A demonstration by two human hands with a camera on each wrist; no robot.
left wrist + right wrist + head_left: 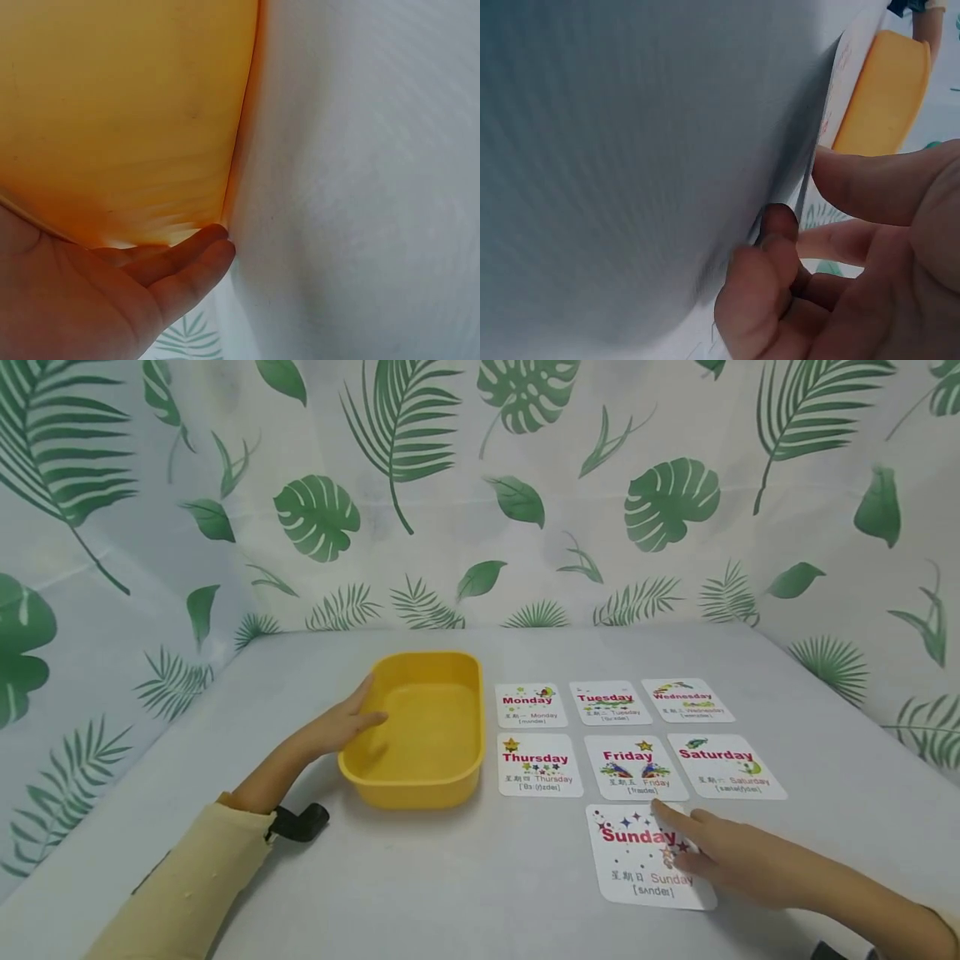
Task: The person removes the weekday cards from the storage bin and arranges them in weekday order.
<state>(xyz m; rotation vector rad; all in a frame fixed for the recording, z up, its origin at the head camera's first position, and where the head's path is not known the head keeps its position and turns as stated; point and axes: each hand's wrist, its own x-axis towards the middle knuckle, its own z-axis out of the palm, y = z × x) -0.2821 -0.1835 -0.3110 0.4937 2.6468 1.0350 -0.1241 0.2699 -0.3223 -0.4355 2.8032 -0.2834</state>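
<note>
A yellow plastic basin point(431, 727) stands on the left part of the table in the head view. My left hand point(337, 727) holds it by its left rim, thumb over the inside and fingers along the outer wall point(112, 120). Near the front right, my right hand point(742, 857) pinches the right edge of the Sunday card point(633, 870). Seen edge-on in the right wrist view, this card point(832, 97) has the thumb on its printed face and fingers behind it, and is tilted up from the table surface.
Cards for Monday point(532, 714), Tuesday point(609, 714) and Wednesday point(686, 712) lie in a back row. Thursday point(538, 781), Friday point(633, 768) and Saturday point(723, 768) form the row in front. A leaf-patterned cloth point(570, 585) hangs behind the pale table point(480, 893).
</note>
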